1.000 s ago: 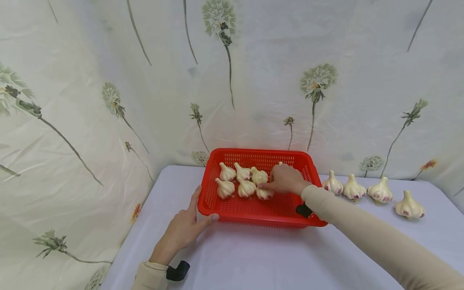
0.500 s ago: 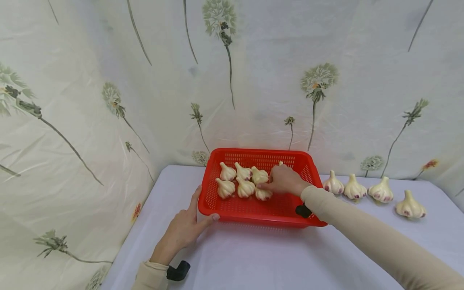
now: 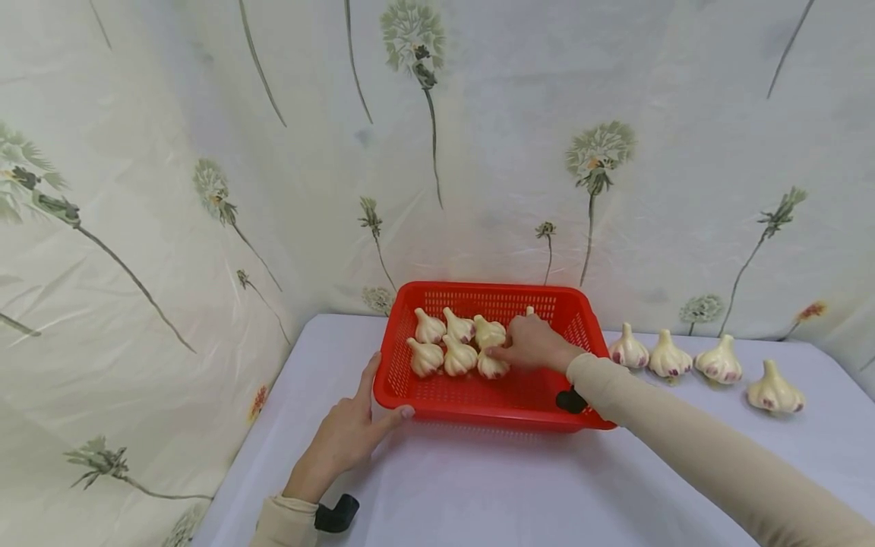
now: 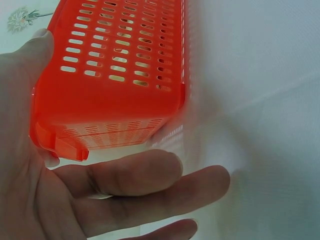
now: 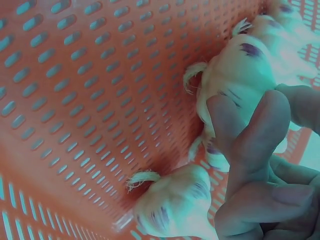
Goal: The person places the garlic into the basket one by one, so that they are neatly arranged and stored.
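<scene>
Pale sheeting (image 3: 492, 152) with a dandelion print hangs behind a pale desk (image 3: 519, 486), and a red basket (image 3: 472, 414) sits by the desk's back edge, a bit left of middle. The person's left hand (image 3: 345, 431) is on the basket's front left corner, thumb and index spread wide. Their right hand (image 3: 536, 342) is down inside, fingertips against a garlic bulb (image 3: 493, 368) ending the front row; can't tell if it's really pinching. Four loose bulbs (image 3: 670, 357) line up toward the desk's back right corner.
</scene>
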The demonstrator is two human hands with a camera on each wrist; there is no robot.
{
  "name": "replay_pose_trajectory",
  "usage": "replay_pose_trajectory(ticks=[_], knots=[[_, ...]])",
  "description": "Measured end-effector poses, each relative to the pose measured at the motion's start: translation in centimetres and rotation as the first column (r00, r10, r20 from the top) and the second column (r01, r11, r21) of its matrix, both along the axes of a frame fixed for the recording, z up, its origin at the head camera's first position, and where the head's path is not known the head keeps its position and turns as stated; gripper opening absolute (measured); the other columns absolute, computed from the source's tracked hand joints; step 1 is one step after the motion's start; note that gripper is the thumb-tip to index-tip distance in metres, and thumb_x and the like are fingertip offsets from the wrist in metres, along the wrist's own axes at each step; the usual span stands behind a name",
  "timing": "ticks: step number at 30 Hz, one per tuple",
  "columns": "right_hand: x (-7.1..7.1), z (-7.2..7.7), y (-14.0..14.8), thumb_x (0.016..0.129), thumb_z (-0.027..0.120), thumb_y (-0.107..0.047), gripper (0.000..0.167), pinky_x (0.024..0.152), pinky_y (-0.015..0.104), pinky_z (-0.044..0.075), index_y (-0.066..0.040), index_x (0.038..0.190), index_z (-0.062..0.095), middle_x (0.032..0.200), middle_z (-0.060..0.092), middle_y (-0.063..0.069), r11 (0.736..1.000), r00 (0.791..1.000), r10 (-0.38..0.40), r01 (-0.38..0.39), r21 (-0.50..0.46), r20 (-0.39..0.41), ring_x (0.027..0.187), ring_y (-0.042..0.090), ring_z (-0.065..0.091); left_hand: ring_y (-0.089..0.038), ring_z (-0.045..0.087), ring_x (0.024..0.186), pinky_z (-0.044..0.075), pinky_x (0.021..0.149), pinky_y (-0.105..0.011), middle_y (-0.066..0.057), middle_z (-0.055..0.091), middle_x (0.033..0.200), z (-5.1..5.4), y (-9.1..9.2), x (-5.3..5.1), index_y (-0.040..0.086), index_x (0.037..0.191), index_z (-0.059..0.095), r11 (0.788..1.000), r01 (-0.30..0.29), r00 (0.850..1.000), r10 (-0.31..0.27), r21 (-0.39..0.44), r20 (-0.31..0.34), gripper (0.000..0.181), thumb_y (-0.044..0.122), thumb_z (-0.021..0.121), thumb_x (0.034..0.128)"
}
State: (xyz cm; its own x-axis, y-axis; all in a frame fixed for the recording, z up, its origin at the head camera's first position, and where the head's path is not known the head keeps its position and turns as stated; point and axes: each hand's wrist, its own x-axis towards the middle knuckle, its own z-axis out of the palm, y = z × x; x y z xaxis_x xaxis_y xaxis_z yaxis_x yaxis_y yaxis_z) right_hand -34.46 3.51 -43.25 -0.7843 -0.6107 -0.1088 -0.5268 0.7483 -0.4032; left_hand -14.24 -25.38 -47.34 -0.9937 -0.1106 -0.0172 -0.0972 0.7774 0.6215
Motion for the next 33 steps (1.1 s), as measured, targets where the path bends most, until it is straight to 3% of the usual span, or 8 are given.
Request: replay_pose_trajectory(ticks=[12, 20, 25, 28, 33], knots=[[0.3, 1.2, 0.6, 0.098, 0.075, -0.045, 0.057, 0.052, 0.024, 0.033, -0.013, 0.053, 0.059, 0.046, 0.042, -0.008, 0.999, 0.999, 0.035, -0.035, 0.006, 0.033, 0.045, 0.009, 0.039, -0.014, 0.038, 0.051, 0.029, 0.048, -0.029, -0.002, 0.046, 0.058, 0.2, 0.1, 0.1, 0.028, 0.171, 0.013, 1.000, -0.001, 1.000, 0.001, -0.003, 0.004, 0.109, 0.076, 0.066, 0.0891], [0.6, 4.5, 3.1, 0.100, 0.071, -0.047, 0.049, 0.053, 0.026, 0.044, -0.014, 0.065, 0.075, 0.055, 0.065, -0.002, 1.000, 0.999, 0.019, -0.019, -0.002, 0.034, 0.050, 0.012, 0.055, -0.014, 0.037, 0.051, 0.029, 0.048, -0.029, -0.002, 0.045, 0.058, 0.2, 0.2, 0.1, 0.030, 0.171, 0.013, 1.000, -0.004, 1.000, 0.004, 0.001, 0.007, 0.108, 0.075, 0.067, 0.0892], [0.9, 6.1, 6.4, 0.102, 0.069, -0.046, 0.051, 0.054, 0.028, 0.042, -0.013, 0.063, 0.071, 0.054, 0.064, -0.001, 1.000, 1.000, -0.005, 0.005, -0.020, -0.009, 0.053, 0.014, 0.061, -0.014, 0.039, 0.051, 0.029, 0.049, -0.029, -0.002, 0.047, 0.058, 0.1, 0.4, 0.1, 0.029, 0.171, 0.013, 1.000, -0.006, 1.000, 0.005, 0.003, 0.015, 0.107, 0.073, 0.067, 0.0902], [1.1, 6.9, 8.5, 0.103, 0.067, -0.047, 0.048, 0.058, 0.030, 0.047, -0.011, 0.074, 0.077, 0.060, 0.069, 0.001, 0.998, 0.999, -0.044, 0.043, -0.035, -0.016, 0.060, 0.016, 0.068, -0.015, 0.042, 0.051, 0.031, 0.049, -0.029, -0.002, 0.048, 0.058, 0.1, 0.4, 0.2, 0.028, 0.171, 0.013, 1.000, -0.011, 1.000, 0.011, 0.003, 0.016, 0.107, 0.072, 0.068, 0.0909], [1.4, 7.9, 12.7, 0.103, 0.066, -0.049, 0.050, 0.060, 0.033, 0.052, -0.001, 0.099, 0.082, 0.069, 0.073, 0.001, 0.990, 0.990, -0.132, 0.130, -0.051, -0.050, 0.062, 0.015, 0.067, -0.016, 0.047, 0.052, 0.035, 0.049, -0.029, -0.004, 0.052, 0.059, 0.3, 0.5, 0.3, 0.028, 0.172, 0.012, 1.000, -0.018, 0.999, 0.018, 0.011, 0.028, 0.107, 0.071, 0.068, 0.0910]])
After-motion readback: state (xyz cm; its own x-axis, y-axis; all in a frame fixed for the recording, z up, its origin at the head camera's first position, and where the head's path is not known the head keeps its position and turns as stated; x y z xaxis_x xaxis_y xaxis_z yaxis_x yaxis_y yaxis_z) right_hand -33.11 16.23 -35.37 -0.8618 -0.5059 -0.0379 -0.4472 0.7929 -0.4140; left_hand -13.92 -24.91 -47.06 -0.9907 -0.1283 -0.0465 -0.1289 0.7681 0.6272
